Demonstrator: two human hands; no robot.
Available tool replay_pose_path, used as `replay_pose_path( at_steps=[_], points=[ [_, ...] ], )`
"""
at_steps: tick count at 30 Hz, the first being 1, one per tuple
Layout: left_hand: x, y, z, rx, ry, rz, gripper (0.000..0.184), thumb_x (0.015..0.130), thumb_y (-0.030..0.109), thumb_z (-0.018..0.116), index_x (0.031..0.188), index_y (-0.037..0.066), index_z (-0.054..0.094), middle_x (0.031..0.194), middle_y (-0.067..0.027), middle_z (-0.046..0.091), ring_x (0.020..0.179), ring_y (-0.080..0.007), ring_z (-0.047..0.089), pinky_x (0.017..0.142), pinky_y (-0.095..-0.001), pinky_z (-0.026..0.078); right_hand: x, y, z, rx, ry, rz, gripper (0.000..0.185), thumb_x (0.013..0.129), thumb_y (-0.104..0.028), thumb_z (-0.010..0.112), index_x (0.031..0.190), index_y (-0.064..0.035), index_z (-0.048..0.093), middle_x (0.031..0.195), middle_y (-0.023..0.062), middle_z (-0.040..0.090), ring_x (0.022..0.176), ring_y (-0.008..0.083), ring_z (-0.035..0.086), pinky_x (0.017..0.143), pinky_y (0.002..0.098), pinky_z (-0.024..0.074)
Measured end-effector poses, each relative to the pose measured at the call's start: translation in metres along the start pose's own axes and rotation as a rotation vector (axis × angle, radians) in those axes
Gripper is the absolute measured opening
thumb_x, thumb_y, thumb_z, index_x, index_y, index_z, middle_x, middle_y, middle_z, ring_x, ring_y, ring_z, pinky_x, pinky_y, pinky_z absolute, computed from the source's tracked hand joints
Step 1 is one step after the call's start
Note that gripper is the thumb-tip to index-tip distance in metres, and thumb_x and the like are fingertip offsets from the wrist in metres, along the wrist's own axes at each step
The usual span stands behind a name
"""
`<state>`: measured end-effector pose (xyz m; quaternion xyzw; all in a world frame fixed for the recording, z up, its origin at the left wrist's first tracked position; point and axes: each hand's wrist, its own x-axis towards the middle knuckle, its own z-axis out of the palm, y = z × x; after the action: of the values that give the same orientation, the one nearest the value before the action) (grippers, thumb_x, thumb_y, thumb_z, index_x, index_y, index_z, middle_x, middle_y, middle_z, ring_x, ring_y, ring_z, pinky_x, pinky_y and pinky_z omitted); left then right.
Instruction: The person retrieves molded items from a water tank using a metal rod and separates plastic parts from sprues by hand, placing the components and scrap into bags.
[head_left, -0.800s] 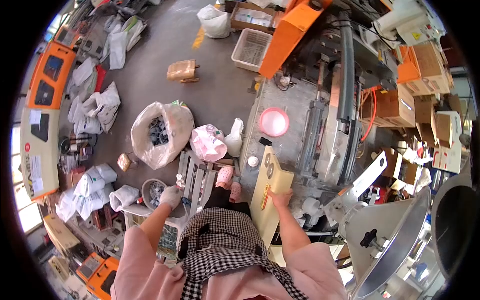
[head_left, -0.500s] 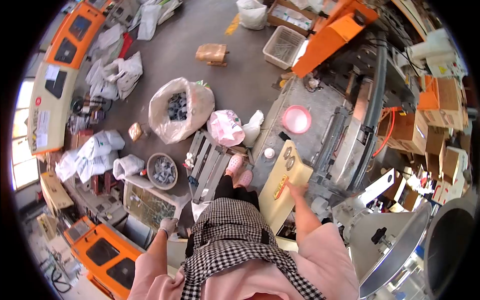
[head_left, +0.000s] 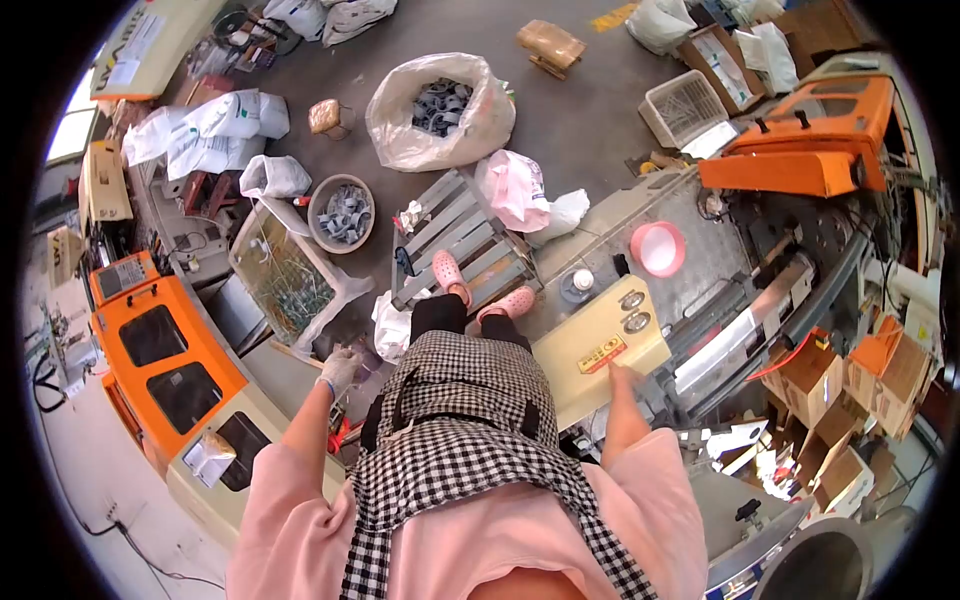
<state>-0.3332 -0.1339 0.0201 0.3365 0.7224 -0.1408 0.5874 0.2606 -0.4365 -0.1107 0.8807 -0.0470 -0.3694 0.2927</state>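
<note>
My left hand (head_left: 341, 368), in a pale glove, hangs low beside the near end of a tray of thin pieces (head_left: 290, 280); its fingers are too small to read. My bare right hand (head_left: 622, 378) rests at the edge of a cream machine panel (head_left: 600, 350) with a red-yellow label and two round metal fittings; its fingers are partly hidden. A round tub of grey parts (head_left: 342, 213) stands beyond the tray. Between my feet and the large bag lies a grey slatted platform (head_left: 460, 240). A white-capped bottle (head_left: 578, 284) stands behind the panel.
A large bag of grey parts (head_left: 440, 110) stands on the floor, near a pink-white bag (head_left: 512, 190). At the right are a pink bowl (head_left: 658, 249), an orange machine guard (head_left: 780, 172) and cardboard boxes (head_left: 888, 375). An orange-cream machine (head_left: 165, 350) stands left.
The view has turned, shifting the floor items up and right. My left hand has moved away from the tub of grey parts and closer to my body. My right hand stays by the panel.
</note>
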Motion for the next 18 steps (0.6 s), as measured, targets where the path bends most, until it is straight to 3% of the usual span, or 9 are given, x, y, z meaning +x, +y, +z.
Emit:
replay_pose_path(
  at_steps=[2, 5, 7, 8, 10, 14, 16, 17, 18],
  points=[
    [-0.002, 0.005, -0.014, -0.050, -0.018, -0.028, 0.018, 0.089, 0.022, 0.056, 0.085, 0.004, 0.059, 0.064, -0.0022, 0.054, 0.055, -0.0129, 0.053, 0.052, -0.0311, 0.049, -0.007, 0.005, -0.001, -0.287, 0.035, -0.034, 0.081, 0.084, -0.067, 0.037, 0.131, -0.0021, 0.048, 0.137, 0.0254, 0.042, 0.133, 0.0380, 0.031, 0.108, 0.0591, 0.0117],
    [0.005, 0.027, -0.041, -0.114, -0.027, -0.051, 0.018, 0.088, 0.022, 0.057, 0.086, 0.004, 0.059, 0.065, -0.0023, 0.055, 0.056, -0.0130, 0.053, 0.053, -0.0306, 0.049, -0.015, 0.008, -0.027, -0.228, -0.019, -0.129, 0.080, 0.084, -0.066, 0.038, 0.130, -0.0013, 0.049, 0.133, 0.0240, 0.047, 0.131, 0.0372, 0.036, 0.107, 0.0598, 0.0157],
    [0.022, 0.031, -0.062, -0.017, 0.042, -0.004, 0.017, 0.088, 0.022, 0.058, 0.087, 0.005, 0.060, 0.067, -0.0021, 0.056, 0.058, -0.0130, 0.055, 0.054, -0.0295, 0.050, -0.001, 0.009, -0.026, 0.009, -0.233, -0.215, 0.112, 0.080, -0.061, 0.056, 0.135, 0.0210, 0.004, 0.138, 0.0323, 0.034, 0.130, 0.0402, 0.034, 0.110, 0.0435, 0.0246],
    [0.034, 0.027, -0.072, -0.096, 0.027, 0.004, 0.017, 0.089, 0.022, 0.058, 0.088, 0.006, 0.060, 0.068, -0.0016, 0.056, 0.059, -0.0125, 0.055, 0.054, -0.0287, 0.050, 0.004, 0.009, -0.021, 0.007, -0.234, -0.226, 0.112, 0.080, -0.061, 0.056, 0.135, 0.0210, 0.004, 0.138, 0.0323, 0.034, 0.130, 0.0402, 0.034, 0.110, 0.0435, 0.0246],
    [0.038, 0.034, -0.084, -0.169, 0.044, 0.052, 0.018, 0.090, 0.024, 0.058, 0.089, 0.007, 0.060, 0.071, -0.0006, 0.057, 0.061, -0.0106, 0.055, 0.056, -0.0270, 0.050, -0.002, 0.013, -0.015, 0.061, -0.164, -0.100, 0.096, 0.085, -0.063, 0.046, 0.137, 0.0146, 0.022, 0.138, 0.0300, 0.036, 0.130, 0.0399, 0.035, 0.111, 0.0473, 0.0190],
    [0.028, 0.070, -0.094, -0.185, 0.059, 0.025, 0.015, 0.089, 0.021, 0.060, 0.083, 0.007, 0.058, 0.068, 0.0006, 0.055, 0.057, -0.0089, 0.052, 0.055, -0.0275, 0.050, -0.042, 0.002, -0.039, -0.348, -0.176, -0.128, 0.086, 0.089, -0.061, 0.037, 0.139, 0.0083, 0.027, 0.140, 0.0256, 0.037, 0.130, 0.0402, 0.035, 0.111, 0.0473, 0.0194],
    [0.037, 0.073, -0.093, -0.176, 0.053, 0.027, 0.016, 0.089, 0.022, 0.059, 0.085, 0.007, 0.059, 0.071, 0.0001, 0.056, 0.059, -0.0097, 0.053, 0.055, -0.0271, 0.050, -0.054, -0.002, -0.045, -0.360, -0.045, -0.126, 0.061, 0.093, -0.049, 0.039, 0.124, 0.0024, 0.053, 0.127, 0.0181, 0.054, 0.121, 0.0278, 0.048, 0.103, 0.0348, 0.0342],
    [0.039, 0.074, -0.094, -0.156, 0.044, 0.027, 0.017, 0.089, 0.023, 0.059, 0.087, 0.006, 0.059, 0.073, -0.0004, 0.057, 0.061, -0.0104, 0.054, 0.056, -0.0266, 0.050, -0.053, 0.000, -0.046, -0.365, -0.039, -0.133, 0.061, 0.093, -0.049, 0.039, 0.124, 0.0024, 0.053, 0.127, 0.0181, 0.054, 0.121, 0.0278, 0.048, 0.103, 0.0348, 0.0342],
    [0.042, 0.077, -0.091, -0.166, 0.048, 0.027, 0.017, 0.089, 0.023, 0.059, 0.087, 0.006, 0.059, 0.073, -0.0004, 0.057, 0.061, -0.0104, 0.054, 0.056, -0.0266, 0.050, -0.040, 0.001, -0.041, -0.253, -0.139, -0.126, 0.064, 0.093, -0.049, 0.039, 0.131, 0.0025, 0.044, 0.132, 0.0193, 0.049, 0.126, 0.0301, 0.043, 0.106, 0.0368, 0.0310]
  ],
)
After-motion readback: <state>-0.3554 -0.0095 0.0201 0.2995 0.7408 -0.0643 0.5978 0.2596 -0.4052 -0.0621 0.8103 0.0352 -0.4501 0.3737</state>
